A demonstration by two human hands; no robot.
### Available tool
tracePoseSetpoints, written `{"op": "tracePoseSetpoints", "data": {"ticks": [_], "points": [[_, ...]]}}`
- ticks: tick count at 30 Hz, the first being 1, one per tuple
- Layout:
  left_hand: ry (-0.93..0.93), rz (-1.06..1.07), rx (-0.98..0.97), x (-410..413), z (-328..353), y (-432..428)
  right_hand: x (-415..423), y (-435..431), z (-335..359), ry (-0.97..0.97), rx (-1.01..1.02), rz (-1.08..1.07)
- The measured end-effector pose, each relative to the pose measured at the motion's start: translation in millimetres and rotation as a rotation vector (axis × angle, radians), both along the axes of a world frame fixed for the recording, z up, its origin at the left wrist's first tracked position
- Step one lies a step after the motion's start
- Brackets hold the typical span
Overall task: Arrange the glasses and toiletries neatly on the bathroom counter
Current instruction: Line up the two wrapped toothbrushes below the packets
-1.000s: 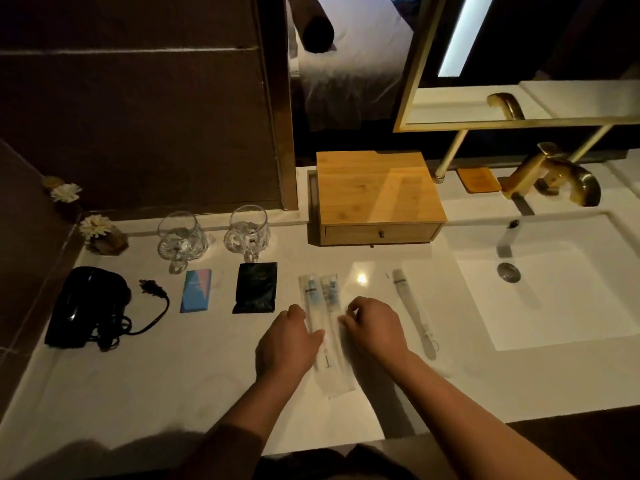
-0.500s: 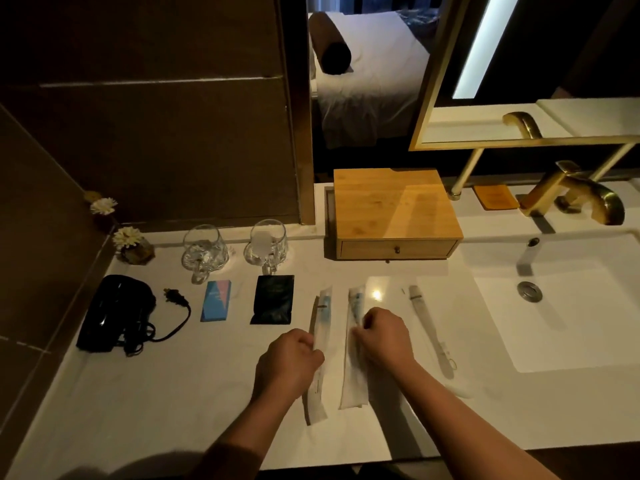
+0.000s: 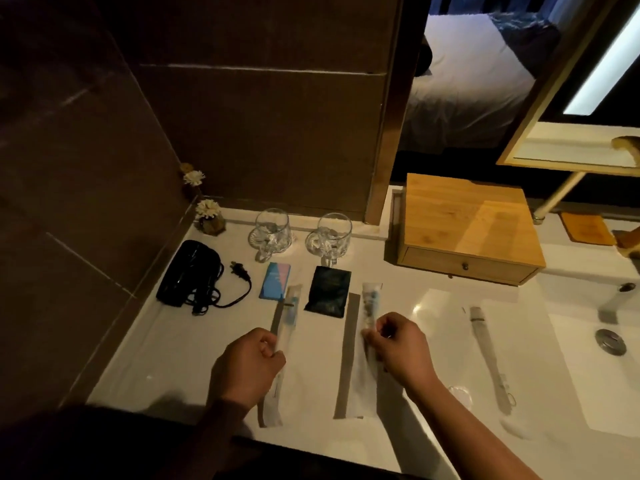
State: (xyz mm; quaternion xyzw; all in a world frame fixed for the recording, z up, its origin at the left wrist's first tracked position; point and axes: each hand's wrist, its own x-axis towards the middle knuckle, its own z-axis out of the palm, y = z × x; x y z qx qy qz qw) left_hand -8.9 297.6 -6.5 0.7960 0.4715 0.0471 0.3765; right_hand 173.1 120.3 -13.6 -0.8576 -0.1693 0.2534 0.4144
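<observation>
Two clear glasses point(image 3: 272, 231) point(image 3: 330, 237) stand side by side at the back of the white counter point(image 3: 166, 355). In front of them lie a blue packet point(image 3: 274, 285) and a black sachet point(image 3: 328, 296). My left hand point(image 3: 247, 367) pinches one wrapped toothbrush point(image 3: 289, 315), which lies between the blue packet and the black sachet. My right hand point(image 3: 398, 344) pinches the other wrapped toothbrush point(image 3: 370, 303), just right of the sachet. A wrapped comb point(image 3: 488, 351) lies apart near the sink.
A black hair dryer point(image 3: 188, 273) with its cord sits at the left by the dark wall. A small flower ornament point(image 3: 209, 218) stands in the corner. A wooden drawer box point(image 3: 467, 230) is at the back right, the sink basin point(image 3: 609, 375) beyond it.
My hands have spread the two wrapped toothbrushes apart: the left one moved left to beside the blue packet, the right one stays right of the sachet. The view has shifted left.
</observation>
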Motion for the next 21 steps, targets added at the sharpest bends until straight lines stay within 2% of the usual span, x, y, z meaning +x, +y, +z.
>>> {"op": "tracePoseSetpoints", "data": {"ticks": [6,16,21], "points": [[0.068,0.037,0.068,-25,-9,24,-42,41,-13,-0.009,-0.109,0.178],[0.194,-0.192,0.112,-37,-28,64,-91,88,-15,-0.036,-0.159,0.024],[0.103,-0.290,0.094,-49,-33,69,-98,82,-17,-0.115,-0.198,0.006]]}}
